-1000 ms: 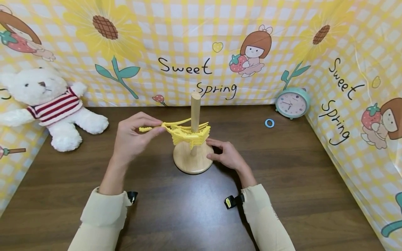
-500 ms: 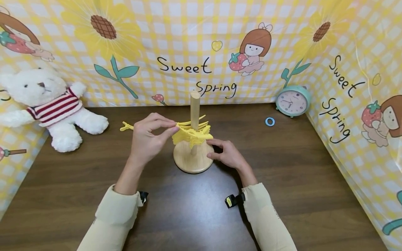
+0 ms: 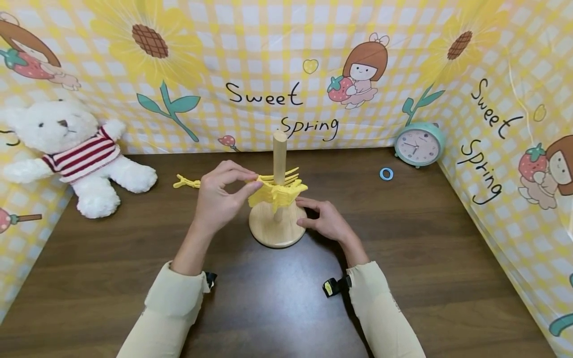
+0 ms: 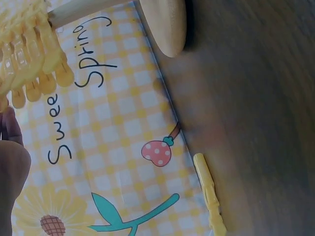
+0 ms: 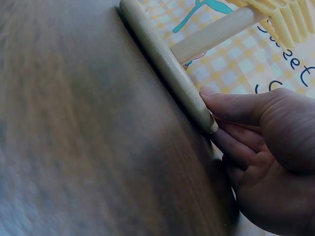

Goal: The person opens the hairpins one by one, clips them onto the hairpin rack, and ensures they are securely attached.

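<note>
A wooden stand has a round base (image 3: 275, 234) and an upright post (image 3: 279, 154). Yellow plastic stick-like pieces (image 3: 283, 195) are stacked crosswise around the post, up off the base. My left hand (image 3: 224, 194) pinches the left end of one yellow piece between thumb and forefinger. In the left wrist view several knobbed ends (image 4: 47, 81) fan out just beyond that thumb. My right hand (image 3: 329, 221) holds the base's right edge, its thumb on the rim (image 5: 204, 110) in the right wrist view. Behind my left hand a loose yellow piece (image 3: 185, 182) lies on the table.
A white teddy bear (image 3: 80, 144) in a striped shirt sits at the back left. At the back right are a green alarm clock (image 3: 418, 144) and a small blue ring (image 3: 386, 174). A yellow checked cloth (image 3: 250, 54) walls in the brown table (image 3: 268, 308).
My left hand has moved right toward the post, bringing the yellow piece in against the stack. More of the loose piece shows behind it. My right hand stays on the base.
</note>
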A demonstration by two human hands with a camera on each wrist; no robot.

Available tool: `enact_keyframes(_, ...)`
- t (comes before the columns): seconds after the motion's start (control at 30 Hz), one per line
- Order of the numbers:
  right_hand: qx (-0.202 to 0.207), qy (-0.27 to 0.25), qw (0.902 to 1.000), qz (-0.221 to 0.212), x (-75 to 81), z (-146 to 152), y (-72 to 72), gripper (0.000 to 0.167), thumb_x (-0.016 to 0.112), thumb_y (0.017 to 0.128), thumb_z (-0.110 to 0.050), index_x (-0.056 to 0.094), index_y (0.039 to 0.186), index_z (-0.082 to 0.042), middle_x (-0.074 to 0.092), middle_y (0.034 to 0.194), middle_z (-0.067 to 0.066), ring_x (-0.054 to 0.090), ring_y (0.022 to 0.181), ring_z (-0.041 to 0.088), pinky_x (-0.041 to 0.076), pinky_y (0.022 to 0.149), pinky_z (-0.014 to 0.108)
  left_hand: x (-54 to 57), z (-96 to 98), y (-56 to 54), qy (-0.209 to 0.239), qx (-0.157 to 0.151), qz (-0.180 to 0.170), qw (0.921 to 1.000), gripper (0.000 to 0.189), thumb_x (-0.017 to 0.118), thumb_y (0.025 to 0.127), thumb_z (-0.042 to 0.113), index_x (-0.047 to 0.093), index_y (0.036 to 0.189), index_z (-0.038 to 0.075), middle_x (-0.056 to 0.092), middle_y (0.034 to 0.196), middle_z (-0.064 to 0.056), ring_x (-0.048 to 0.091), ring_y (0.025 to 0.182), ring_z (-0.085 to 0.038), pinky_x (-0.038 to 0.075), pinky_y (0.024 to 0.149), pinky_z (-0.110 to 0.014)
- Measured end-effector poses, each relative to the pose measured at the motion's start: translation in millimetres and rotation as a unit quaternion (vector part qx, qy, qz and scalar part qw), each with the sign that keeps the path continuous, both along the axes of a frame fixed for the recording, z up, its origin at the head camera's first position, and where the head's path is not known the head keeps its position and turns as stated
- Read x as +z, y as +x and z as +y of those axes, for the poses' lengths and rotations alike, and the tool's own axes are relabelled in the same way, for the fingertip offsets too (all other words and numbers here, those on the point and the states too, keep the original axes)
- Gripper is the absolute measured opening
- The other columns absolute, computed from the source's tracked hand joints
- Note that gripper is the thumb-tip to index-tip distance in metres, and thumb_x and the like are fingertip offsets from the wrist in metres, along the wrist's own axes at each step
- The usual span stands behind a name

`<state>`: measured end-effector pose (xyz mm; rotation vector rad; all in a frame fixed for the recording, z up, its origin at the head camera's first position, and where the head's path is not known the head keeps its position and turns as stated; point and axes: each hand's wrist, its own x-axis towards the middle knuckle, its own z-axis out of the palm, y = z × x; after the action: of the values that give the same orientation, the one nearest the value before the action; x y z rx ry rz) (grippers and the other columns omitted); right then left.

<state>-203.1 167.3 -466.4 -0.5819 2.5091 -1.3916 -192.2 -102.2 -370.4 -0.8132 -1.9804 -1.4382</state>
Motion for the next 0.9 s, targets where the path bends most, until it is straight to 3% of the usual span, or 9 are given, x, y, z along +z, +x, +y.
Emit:
enact_keyframes(0.3,0.007,-0.005,0.9999,0.007,1.9,2.6,-1.3,0.053,0.077,0.091,-0.011,0.059,0.140,0.000,0.055,0.146,0.012,0.044,0.140,0.027,0.036,0.114,0.045,-5.7,-3.2,-4.0,-0.014,-0.012,-0.016,0.9997,0.021,0.088,0.074,-0.005,0.078,0.091,0.001,0.071,0.090,-0.008,0.063,0.087,-0.025,0.048,0.079,-0.024)
enact_keyframes(0.63,0.005,-0.009,0.9999,0.010,2.9,3.1,-3.2,0.053,0.077,0.091,-0.011,0.060,0.140,0.000,0.055,0.147,0.013,0.044,0.140,0.028,0.036,0.114,0.046,-7.7,-2.7,-8.3,-0.020,-0.011,-0.036,0.9991,0.022,0.085,0.075,-0.011,0.075,0.093,-0.002,0.069,0.094,-0.011,0.061,0.091,-0.021,0.048,0.080,-0.021)
enact_keyframes(0.9,0.004,-0.006,0.9999,-0.008,1.3,1.3,0.9,0.054,0.077,0.092,-0.013,0.058,0.142,-0.003,0.053,0.149,0.011,0.042,0.142,0.026,0.036,0.114,0.045,-12.7,-9.6,-7.1,-0.022,-0.022,-0.070,0.9971,0.028,0.083,0.077,-0.011,0.075,0.101,-0.001,0.069,0.101,-0.012,0.059,0.089,-0.024,0.049,0.081,-0.029)
